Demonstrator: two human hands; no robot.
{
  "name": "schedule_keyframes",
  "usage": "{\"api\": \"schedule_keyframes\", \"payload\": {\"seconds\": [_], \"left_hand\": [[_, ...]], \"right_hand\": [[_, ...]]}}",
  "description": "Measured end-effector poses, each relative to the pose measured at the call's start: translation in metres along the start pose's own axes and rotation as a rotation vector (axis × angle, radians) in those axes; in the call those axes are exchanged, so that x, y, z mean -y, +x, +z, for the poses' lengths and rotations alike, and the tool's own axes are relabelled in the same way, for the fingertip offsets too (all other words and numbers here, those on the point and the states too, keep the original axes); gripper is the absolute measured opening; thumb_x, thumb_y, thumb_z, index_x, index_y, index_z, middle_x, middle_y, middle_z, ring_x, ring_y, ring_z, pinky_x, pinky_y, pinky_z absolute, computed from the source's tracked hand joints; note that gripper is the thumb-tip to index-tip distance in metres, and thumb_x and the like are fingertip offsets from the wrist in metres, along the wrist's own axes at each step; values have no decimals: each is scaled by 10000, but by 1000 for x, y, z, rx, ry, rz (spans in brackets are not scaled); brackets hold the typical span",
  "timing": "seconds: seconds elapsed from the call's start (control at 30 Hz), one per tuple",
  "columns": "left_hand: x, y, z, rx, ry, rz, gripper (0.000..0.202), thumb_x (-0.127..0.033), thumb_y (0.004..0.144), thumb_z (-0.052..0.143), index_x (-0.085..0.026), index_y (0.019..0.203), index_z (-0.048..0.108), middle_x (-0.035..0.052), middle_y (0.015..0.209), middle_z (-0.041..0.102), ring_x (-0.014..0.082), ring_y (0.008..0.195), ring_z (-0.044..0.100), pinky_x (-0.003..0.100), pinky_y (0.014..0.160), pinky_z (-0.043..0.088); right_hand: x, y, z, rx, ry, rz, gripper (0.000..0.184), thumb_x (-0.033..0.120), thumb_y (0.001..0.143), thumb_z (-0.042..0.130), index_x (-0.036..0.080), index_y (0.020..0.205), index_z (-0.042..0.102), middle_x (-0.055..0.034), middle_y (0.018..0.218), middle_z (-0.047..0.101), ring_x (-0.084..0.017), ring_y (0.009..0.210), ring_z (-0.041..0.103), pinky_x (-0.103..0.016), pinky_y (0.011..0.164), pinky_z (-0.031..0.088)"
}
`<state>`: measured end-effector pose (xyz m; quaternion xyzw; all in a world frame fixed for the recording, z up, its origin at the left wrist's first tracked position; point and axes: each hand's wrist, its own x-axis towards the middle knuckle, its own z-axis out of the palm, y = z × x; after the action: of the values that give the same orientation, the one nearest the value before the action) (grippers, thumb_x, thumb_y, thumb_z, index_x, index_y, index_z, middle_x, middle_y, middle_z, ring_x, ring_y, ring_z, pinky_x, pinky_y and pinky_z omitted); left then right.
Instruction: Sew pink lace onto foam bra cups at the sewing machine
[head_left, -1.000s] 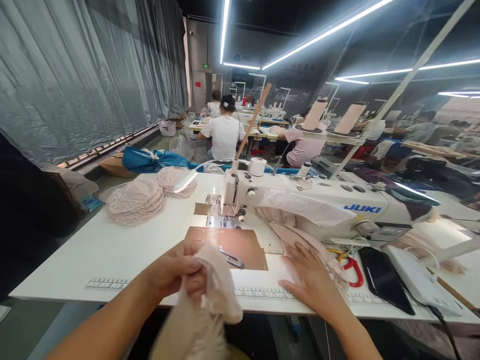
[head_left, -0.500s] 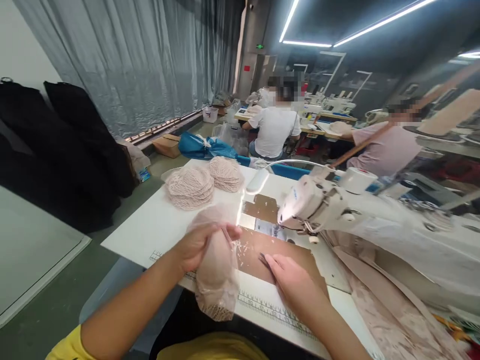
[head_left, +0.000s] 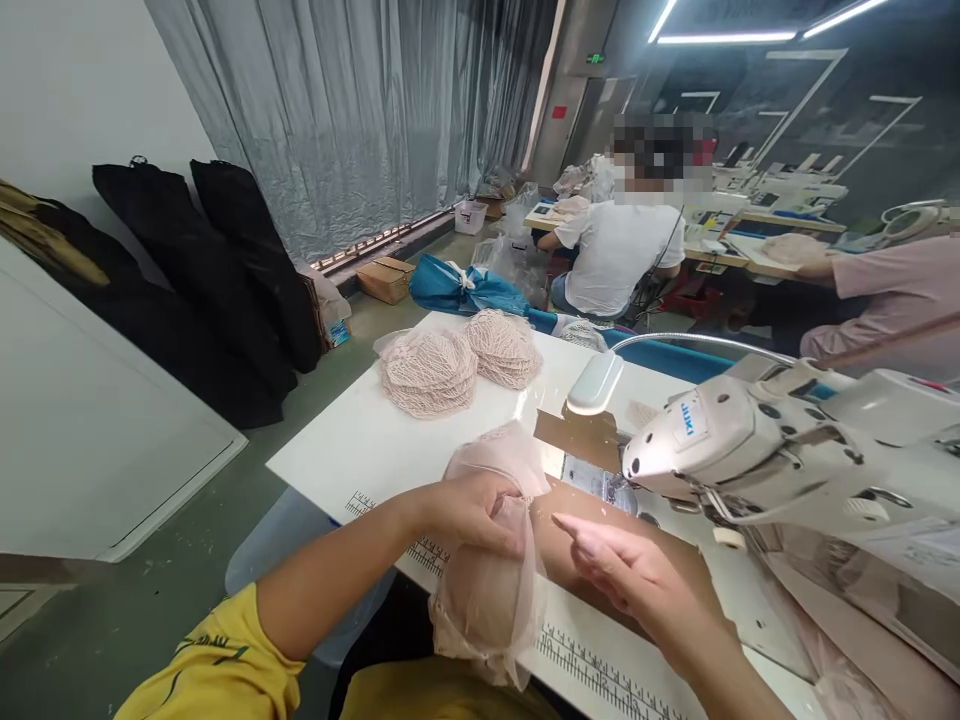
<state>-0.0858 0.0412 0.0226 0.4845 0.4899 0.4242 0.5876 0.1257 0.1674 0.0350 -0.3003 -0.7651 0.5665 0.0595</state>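
My left hand (head_left: 484, 515) is closed on a beige bra cup (head_left: 487, 590) with sheer mesh and loose edges, held over the front edge of the white sewing table (head_left: 337, 440). Part of the mesh rises above my fingers. Just right of it, my right hand (head_left: 622, 565) has its index finger stretched toward the fabric and the other fingers curled. The small dark thread snips seen in it earlier are almost wholly hidden by the fingers. Two stacks of beige lace cups (head_left: 427, 372) (head_left: 504, 348) lie at the back of the table.
At right stands a white sewing machine (head_left: 705, 430), with a lamp (head_left: 596, 382) by its head. Brown cardboard (head_left: 574, 540) covers part of the table, and beige fabric (head_left: 862, 610) hangs at lower right. Two people work ahead; a blue bag (head_left: 465, 287) lies beyond the table.
The view has swung left, so the scene sits farther right. My left hand has turned the bra cup, and my right hand has come closer to it, its snips now mostly covered.
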Motion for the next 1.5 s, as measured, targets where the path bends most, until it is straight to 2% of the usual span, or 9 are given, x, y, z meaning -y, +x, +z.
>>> {"api": "schedule_keyframes", "payload": {"seconds": [0.27, 0.43, 0.57, 0.67, 0.77, 1.03, 1.2, 1.33, 1.5], "left_hand": [[-11, 11, 6, 63, 210, 15, 360, -349, 662, 745, -148, 932, 618, -14, 771, 585, 154, 726, 551, 243, 651, 432], [-18, 14, -2, 215, 287, 75, 357, -341, 717, 702, -152, 1010, 625, 31, 926, 639, 218, 902, 598, 287, 772, 469], [-32, 0, -40, 388, 486, 14, 341, -281, 730, 681, -161, 1048, 654, 49, 1074, 657, 251, 1033, 593, 304, 892, 452], [-39, -16, -74, 10, 842, -173, 348, -208, 739, 613, -160, 1082, 647, 64, 1032, 672, 277, 974, 611, 355, 870, 469], [-37, -23, -80, -495, 1172, -137, 465, -175, 782, 546, -115, 1243, 552, 159, 1271, 562, 340, 1197, 483, 478, 1021, 359], [-23, 11, -5, -77, 1092, 134, 575, -296, 815, 618, -232, 1362, 449, 111, 1499, 338, 320, 1367, 297, 459, 1096, 280], [-8, 24, 6, -211, 1158, 3, 146, -191, 826, 543, -182, 946, 625, 86, 1072, 615, 250, 1022, 540, 336, 843, 430], [-1, 8, 32, -304, 1101, -34, 124, -231, 885, 472, -167, 854, 574, 56, 869, 615, 194, 798, 564, 280, 689, 410], [-9, -7, 83, -141, 998, 154, 221, -381, 900, 486, -173, 869, 557, 57, 858, 614, 191, 756, 548, 268, 641, 387]], "right_hand": [[21, 13, 11, 346, 336, 56, 459, 605, 769, 617, 175, 637, 525, 63, 582, 306, -85, 548, 243, -238, 497, 199], [23, 11, 17, 263, 292, 38, 499, 627, 792, 570, 177, 591, 491, 52, 544, 362, -80, 509, 291, -221, 460, 219], [-16, -5, -14, 23, -165, -82, 391, 558, 838, 525, 212, 749, 685, -55, 757, 669, -207, 710, 596, -306, 632, 477], [-69, -25, -56, -367, -655, -115, 414, 540, 843, 478, 264, 1041, 714, -97, 995, 719, -301, 880, 651, -414, 722, 522], [-107, -39, -85, -592, -1032, -217, 511, 486, 879, 342, 165, 940, 735, -201, 996, 689, -379, 887, 639, -539, 746, 504], [-66, -11, -25, -194, -923, -258, 585, 430, 945, 333, 144, 1453, 378, -109, 1503, 369, -299, 1384, 324, -503, 1090, 360], [-55, -32, -10, 98, -480, -298, 481, 458, 929, 422, 264, 1357, 522, -86, 1416, 503, -295, 1337, 408, -500, 1105, 323], [-58, -55, 3, -199, 171, 12, 579, 612, 834, 516, 206, 1238, 596, -145, 1161, 661, -260, 929, 672, -396, 762, 572], [-46, -64, 33, -309, 524, 53, 524, 580, 674, 718, 208, 1041, 683, -49, 794, 708, -219, 705, 646, -349, 695, 546]]}}
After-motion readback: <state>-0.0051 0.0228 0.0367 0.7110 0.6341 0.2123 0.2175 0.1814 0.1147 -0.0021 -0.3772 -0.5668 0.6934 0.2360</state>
